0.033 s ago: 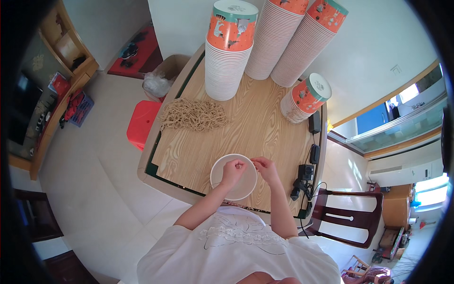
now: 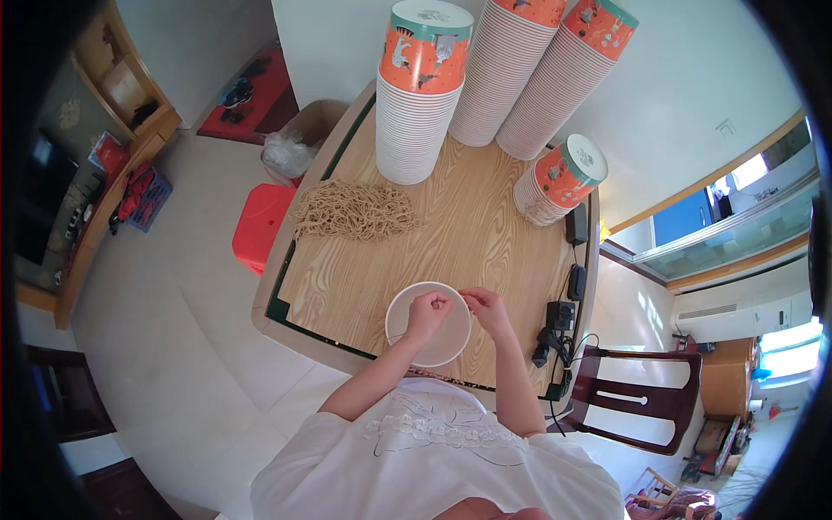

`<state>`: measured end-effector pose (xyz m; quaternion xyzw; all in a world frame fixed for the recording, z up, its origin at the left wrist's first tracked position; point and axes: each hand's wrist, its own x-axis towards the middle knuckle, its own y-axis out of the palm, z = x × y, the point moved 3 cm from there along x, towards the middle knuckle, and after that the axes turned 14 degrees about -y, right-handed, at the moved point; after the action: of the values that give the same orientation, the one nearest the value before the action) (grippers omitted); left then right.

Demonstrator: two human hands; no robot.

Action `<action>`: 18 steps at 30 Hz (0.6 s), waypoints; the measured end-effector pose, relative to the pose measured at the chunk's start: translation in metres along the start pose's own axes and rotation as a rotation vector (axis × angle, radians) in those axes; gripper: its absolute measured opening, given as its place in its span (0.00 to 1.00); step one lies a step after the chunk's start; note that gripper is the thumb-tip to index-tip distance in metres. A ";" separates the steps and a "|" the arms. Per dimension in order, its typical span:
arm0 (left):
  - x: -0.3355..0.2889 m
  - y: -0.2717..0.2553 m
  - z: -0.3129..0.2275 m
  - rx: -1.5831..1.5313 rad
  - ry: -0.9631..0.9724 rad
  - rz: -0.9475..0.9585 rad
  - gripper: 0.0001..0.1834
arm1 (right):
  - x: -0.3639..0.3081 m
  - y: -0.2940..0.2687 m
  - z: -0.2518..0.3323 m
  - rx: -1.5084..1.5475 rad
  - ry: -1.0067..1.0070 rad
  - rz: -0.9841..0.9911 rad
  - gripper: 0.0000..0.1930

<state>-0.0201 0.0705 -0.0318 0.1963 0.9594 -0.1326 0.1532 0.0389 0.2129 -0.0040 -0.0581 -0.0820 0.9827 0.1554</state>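
Observation:
A white paper bucket (image 2: 448, 347) stands mouth up at the table's near edge. My left hand (image 2: 427, 317) reaches inside it with curled fingers; what they hold is hidden. At the right rim, my right hand (image 2: 489, 311) pinches its fingertips together against the wall; anything between them is too small to make out. A thin cord (image 2: 395, 337) shows at the left side of the bucket, beside my left wrist. Farther off to the left lies a loose heap of tan paper cord (image 2: 357, 211).
Tall stacks of upturned orange and green paper buckets (image 2: 418, 130) rise at the back, with a shorter stack (image 2: 562, 180) at the right. Black power adapters and cables (image 2: 561, 315) line the right edge. A red stool (image 2: 260, 227) and a dark wooden chair (image 2: 637, 397) flank the table (image 2: 347, 295).

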 end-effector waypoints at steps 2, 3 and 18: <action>-0.001 0.001 -0.003 0.011 -0.008 0.014 0.08 | 0.001 -0.001 -0.002 -0.024 -0.017 0.015 0.10; -0.001 0.002 -0.004 0.022 -0.017 0.027 0.07 | 0.002 -0.002 -0.003 -0.048 -0.034 0.032 0.10; -0.004 -0.001 -0.009 0.012 -0.032 0.008 0.07 | 0.011 0.004 -0.004 -0.009 -0.027 0.136 0.09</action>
<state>-0.0197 0.0707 -0.0224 0.1989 0.9552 -0.1411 0.1679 0.0276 0.2131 -0.0096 -0.0509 -0.0842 0.9914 0.0869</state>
